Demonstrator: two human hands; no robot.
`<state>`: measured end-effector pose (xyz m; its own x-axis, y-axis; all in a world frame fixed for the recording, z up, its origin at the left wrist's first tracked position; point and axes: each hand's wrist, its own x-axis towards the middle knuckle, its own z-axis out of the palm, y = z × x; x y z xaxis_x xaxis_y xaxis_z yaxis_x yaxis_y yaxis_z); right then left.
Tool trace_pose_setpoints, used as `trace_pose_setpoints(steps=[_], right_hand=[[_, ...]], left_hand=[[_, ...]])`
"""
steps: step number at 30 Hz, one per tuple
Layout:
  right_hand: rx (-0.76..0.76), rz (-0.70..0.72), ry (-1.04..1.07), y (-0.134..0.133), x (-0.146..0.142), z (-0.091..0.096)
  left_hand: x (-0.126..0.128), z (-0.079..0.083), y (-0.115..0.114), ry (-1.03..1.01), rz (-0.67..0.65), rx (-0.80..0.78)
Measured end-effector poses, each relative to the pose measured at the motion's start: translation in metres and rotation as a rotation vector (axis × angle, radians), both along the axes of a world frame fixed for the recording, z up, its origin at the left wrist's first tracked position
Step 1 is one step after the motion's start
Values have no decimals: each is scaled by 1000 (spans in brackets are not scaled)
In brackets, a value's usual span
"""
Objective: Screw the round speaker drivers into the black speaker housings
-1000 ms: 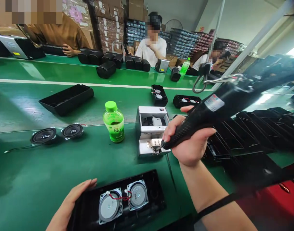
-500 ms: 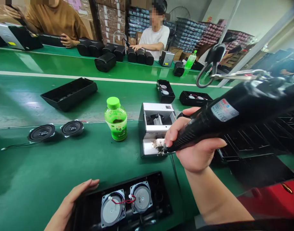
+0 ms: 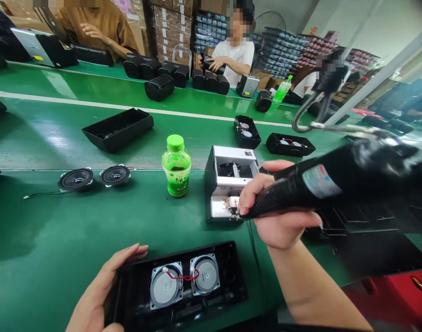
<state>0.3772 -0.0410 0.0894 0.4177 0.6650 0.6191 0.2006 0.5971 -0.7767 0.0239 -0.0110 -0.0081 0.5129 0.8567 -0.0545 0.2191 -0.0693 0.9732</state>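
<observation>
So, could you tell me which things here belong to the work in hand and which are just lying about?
In use: right hand gripping a black electric screwdriver, tip at a silver metal screw feeder; left hand on a black plastic speaker housing with two round metal speakers.
Lying about: a green-capped green plastic bottle; two loose black round speakers.

1. My right hand (image 3: 276,216) grips a black cylindrical electric screwdriver (image 3: 321,182) with a pale label, its tip at the silver metal screw feeder (image 3: 219,207); it seems to touch, though that spot is hard to see.
2. My left hand (image 3: 100,295) lies against a black plastic speaker housing (image 3: 228,295), open side up on the green conveyor belt (image 3: 59,240).
3. Two round silver-backed speakers (image 3: 166,285) sit side by side inside, linked by a red wire (image 3: 183,277).
</observation>
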Motion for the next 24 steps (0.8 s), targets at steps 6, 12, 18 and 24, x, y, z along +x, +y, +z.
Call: trace_pose_setpoints(steps=[6, 12, 18, 24], right_hand=[[-124, 46, 120, -10, -2, 13], [-101, -163, 204, -59, -20, 38], [-115, 66, 283, -76, -24, 42], [-88, 144, 400, -58, -38, 17]], left_hand=[[-5, 8, 14, 16, -55, 129], [20, 56, 15, 337, -165, 762], [97, 81, -3, 485, -452, 1039], [115, 65, -1, 574, -509, 966]])
